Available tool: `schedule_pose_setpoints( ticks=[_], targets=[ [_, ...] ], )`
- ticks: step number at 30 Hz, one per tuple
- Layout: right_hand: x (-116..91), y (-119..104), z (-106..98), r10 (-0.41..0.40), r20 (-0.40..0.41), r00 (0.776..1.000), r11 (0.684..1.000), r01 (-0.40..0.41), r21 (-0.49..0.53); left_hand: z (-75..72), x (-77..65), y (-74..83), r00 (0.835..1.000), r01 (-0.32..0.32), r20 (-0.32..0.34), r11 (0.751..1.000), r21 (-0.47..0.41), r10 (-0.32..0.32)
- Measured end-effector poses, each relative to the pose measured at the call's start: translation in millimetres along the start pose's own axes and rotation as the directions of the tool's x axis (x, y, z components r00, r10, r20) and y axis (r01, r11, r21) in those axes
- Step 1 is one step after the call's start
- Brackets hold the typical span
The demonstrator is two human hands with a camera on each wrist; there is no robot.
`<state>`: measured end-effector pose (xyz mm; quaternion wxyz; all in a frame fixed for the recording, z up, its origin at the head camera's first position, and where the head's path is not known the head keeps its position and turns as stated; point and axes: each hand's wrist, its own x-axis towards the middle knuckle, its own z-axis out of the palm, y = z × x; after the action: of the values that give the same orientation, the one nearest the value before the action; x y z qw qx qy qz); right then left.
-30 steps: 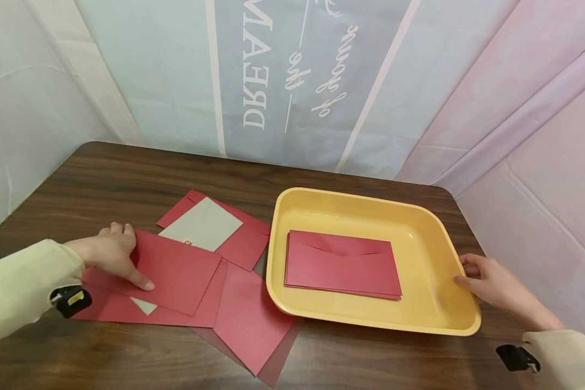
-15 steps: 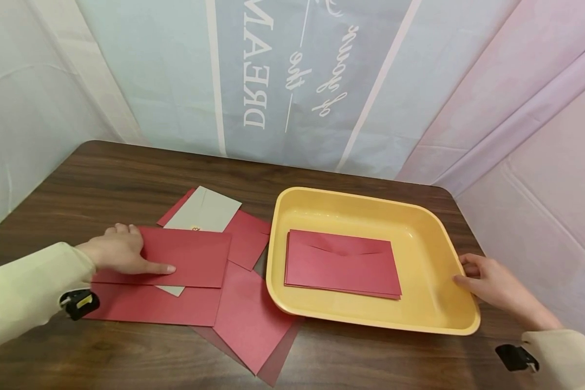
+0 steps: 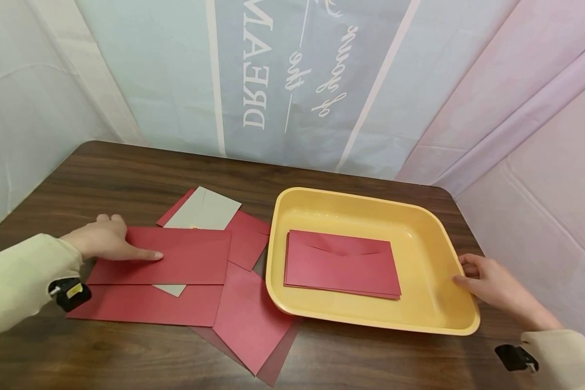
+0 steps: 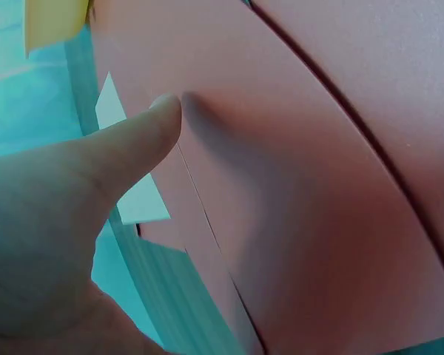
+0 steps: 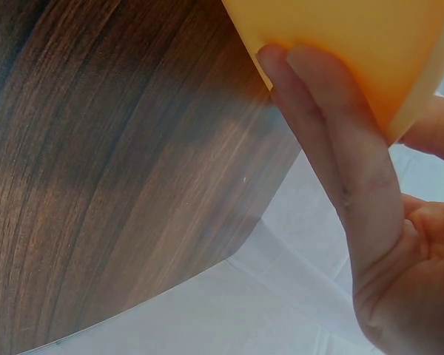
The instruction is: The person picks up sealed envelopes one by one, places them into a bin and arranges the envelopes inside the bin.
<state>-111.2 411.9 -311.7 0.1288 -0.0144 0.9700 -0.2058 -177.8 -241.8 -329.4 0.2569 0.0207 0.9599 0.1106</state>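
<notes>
My left hand (image 3: 103, 238) lies over the left end of a red envelope (image 3: 180, 257), thumb stretched straight across its top. In the left wrist view the thumb (image 4: 137, 137) casts a shadow on the red paper; the other fingers are hidden there. That envelope overlaps another red envelope (image 3: 151, 306), and a pale corner shows between them. At the right, my right hand (image 3: 492, 284) grips the side rim of a yellow tray (image 3: 434, 292), thumb over the rim and fingers outside. A neat stack of red envelopes (image 3: 341, 265) lies in the tray's left part.
A pale envelope (image 3: 207, 208) rests on a red one (image 3: 248, 238) behind the left pile. More red envelopes (image 3: 253, 319) spread by the tray's front left corner, partly under it. Everything sits on a dark wooden table (image 3: 214, 168), with a printed curtain (image 3: 307, 81) behind.
My left hand first slid and squared the top red envelope toward the upper right. Since then the hand has shifted left while that envelope stayed put. The right hand and tray have kept still.
</notes>
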Motion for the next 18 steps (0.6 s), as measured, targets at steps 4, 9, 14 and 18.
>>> schedule_pose_setpoints(
  ticks=[4,9,14,18],
  targets=[
    [0,1,-1,-0.006,0.003,1.0,1.0,0.006,0.012,0.4,4.0,-9.8,0.999,0.023,0.036,0.992,-0.121,-0.019],
    [0,0,0,-0.007,0.004,1.0,1.0,0.007,0.009,1.2,7.2,-15.9,0.994,0.067,0.096,0.971,-0.23,-0.046],
    [0,0,0,0.001,0.004,1.0,1.0,-0.001,-0.001,0.5,7.8,-17.1,0.991,0.09,0.12,0.963,-0.253,-0.061],
    [0,0,0,0.007,0.0,1.0,1.0,-0.007,-0.013,-0.5,6.6,-17.8,0.989,0.102,0.129,0.961,-0.258,-0.071]
  ],
)
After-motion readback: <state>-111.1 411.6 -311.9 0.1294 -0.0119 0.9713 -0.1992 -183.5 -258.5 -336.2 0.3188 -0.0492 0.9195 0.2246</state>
